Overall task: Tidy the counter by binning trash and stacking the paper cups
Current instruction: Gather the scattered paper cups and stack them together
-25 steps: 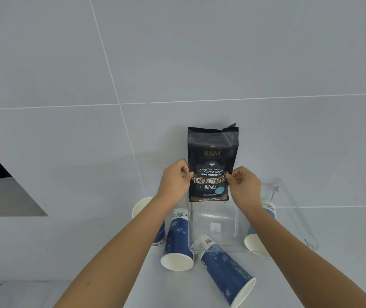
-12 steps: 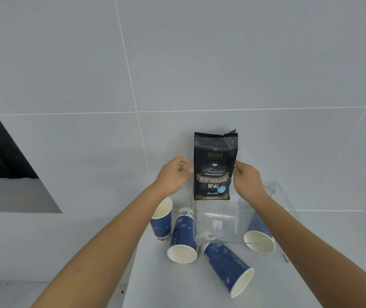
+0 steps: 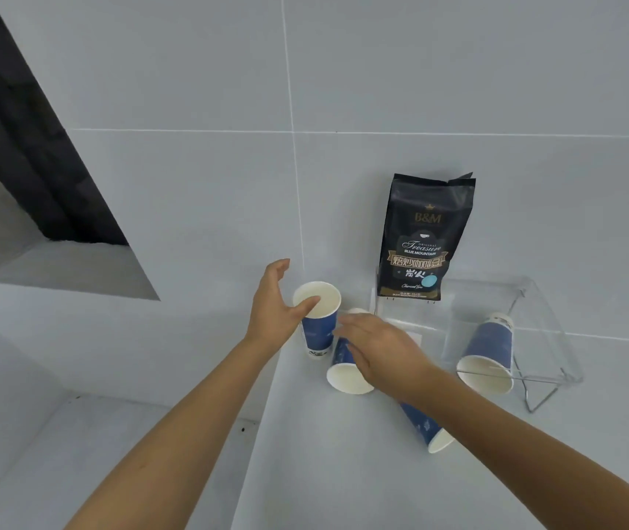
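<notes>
A pale tiled wall (image 3: 190, 70) fills most of what I see, with a dark recess (image 3: 38, 166) cut into it at far left and the light desk (image 3: 343, 472) running out below my arms. Working from the left: my left hand (image 3: 273, 315) is spread, thumb resting across the rim of the upright cup (image 3: 318, 323) and the other fingers fanned out behind it, so it is touching the cup but not yet closed on it. Just right of that, my right hand (image 3: 381, 350) hovers flat and open, fingers apart, over a tipped cup (image 3: 345, 371) lying with its mouth toward me. Under my right forearm a third cup (image 3: 425, 430) lies on its side, mouth facing right. Further right a coffee bag (image 3: 425, 239) stands upright on the back edge of the clear bin (image 3: 550, 338), which lies tilted on the desk, and a fourth cup (image 3: 487, 355) lies tipped at the bin, though whether inside or behind it I cannot tell. I judge the stacking step is just starting, with all four cups still separate. Next I should close my left hand round the upright cup to steady it, grip the tipped cup with my right, turn it mouth up and lower it straight into the first without crushing the rim
</notes>
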